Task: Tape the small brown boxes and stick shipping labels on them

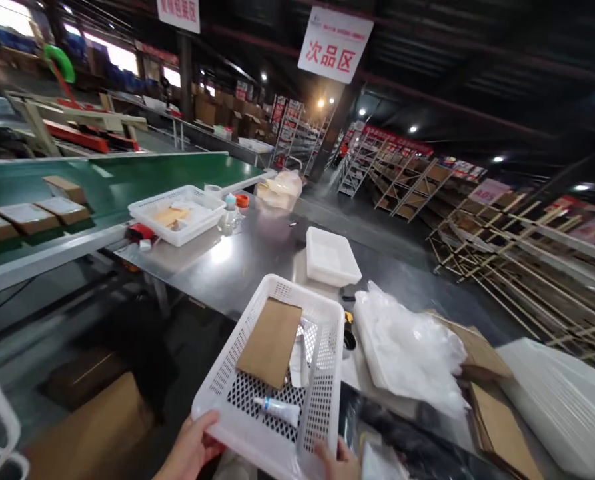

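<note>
I hold a white perforated plastic basket (322, 373) by its near edge over the front of a steel table (257, 257). My left hand (193, 445) grips the basket's near-left corner. My right hand (338, 461) grips its near-right corner. Inside lie a flat brown cardboard piece (271, 341), a small white tube (278, 409) and some white packets (300, 360).
A pile of clear plastic bags (410, 350) and flat cardboard (497, 413) lie to the right. An upturned white tray (331, 257) sits mid-table, another white basket (177, 213) at the far left. A green conveyor (112, 180) carries boxes (64, 189). Shelving racks (482, 220) stand to the right.
</note>
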Demonstrator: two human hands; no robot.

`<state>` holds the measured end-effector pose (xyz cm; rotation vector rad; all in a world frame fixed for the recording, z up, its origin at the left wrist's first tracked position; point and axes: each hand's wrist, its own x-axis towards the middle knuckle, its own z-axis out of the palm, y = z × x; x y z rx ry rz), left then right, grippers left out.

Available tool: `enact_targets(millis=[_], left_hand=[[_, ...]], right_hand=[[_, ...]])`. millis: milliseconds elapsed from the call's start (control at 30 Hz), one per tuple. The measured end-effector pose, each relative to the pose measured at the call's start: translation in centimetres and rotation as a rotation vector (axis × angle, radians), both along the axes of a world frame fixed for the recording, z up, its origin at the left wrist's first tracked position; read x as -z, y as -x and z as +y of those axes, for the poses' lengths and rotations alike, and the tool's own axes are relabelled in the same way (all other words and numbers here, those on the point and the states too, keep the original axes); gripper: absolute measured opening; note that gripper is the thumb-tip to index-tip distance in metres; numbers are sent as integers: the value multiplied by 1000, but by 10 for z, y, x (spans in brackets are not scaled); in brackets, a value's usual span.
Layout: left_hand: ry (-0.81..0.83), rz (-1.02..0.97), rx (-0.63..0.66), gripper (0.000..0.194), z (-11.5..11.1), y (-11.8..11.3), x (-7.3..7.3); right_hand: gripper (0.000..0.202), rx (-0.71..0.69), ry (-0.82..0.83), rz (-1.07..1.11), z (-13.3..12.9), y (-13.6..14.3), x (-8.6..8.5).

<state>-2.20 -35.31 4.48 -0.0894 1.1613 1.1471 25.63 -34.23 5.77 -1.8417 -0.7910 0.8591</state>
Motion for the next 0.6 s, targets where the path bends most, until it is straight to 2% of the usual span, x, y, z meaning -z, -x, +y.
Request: enact_targets(millis=[100,167,267,333,400,467,500,533,600], left_hand=[[-28,28,-85,47,59,-4,-17],[-64,19,-107,42,112,-18,-40],[-143,-28,-89,34,199,-53,-79],[-227,-84,-36,38,254,-80,-102],[-326,-185,143,50,300,-103,-118],[-374,-238,351,68,335,-116,-123],[-371,-226,425,75,347,-117,-120],[-358,-200,463,78,355,-113,-113],[-303,-130,469,72,360,-96,-90]], right_hand=[[32,-18,-71,162,69,2,-6],[46,51,-168,245,116,1,-15],[66,136,-284,390,187,-3,-35],[68,127,-357,449,238,-12,-54],[67,145,-431,389,294,-31,-74],[70,218,-458,266,350,-56,-89],[72,234,-448,215,375,-69,-94],[74,242,-427,164,397,-80,-95],[77,231,-391,44,432,-94,-92]])
